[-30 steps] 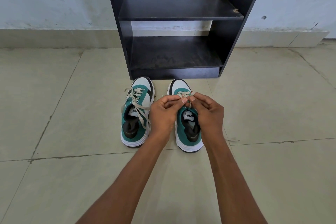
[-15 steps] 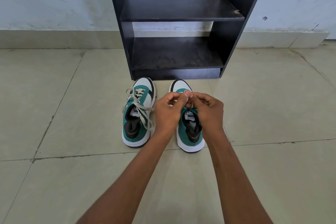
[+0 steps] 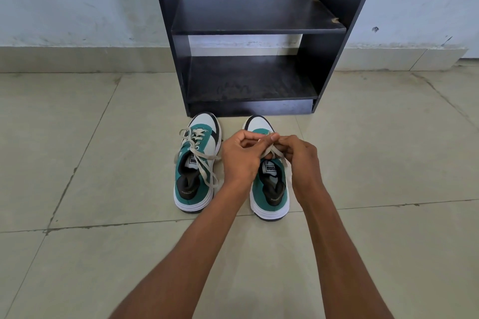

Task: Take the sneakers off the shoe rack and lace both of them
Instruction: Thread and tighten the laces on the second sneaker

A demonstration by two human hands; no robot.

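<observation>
Now both hands' fingers (image 3: 272, 138) pinch the lace (image 3: 270, 151) — above the right sneaker's (image 3: 269, 189) tongue.

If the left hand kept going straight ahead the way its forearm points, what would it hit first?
Likely the right hand, which it already meets over the right sneaker, both pinching its lace. Beyond that comes the sneaker's toe, then the shoe rack base, though depth is unclear.

body: two forearms (image 3: 197, 254), bare | sleeves: none in view | hands (image 3: 239, 156): no rings, gloves, or watch
</observation>
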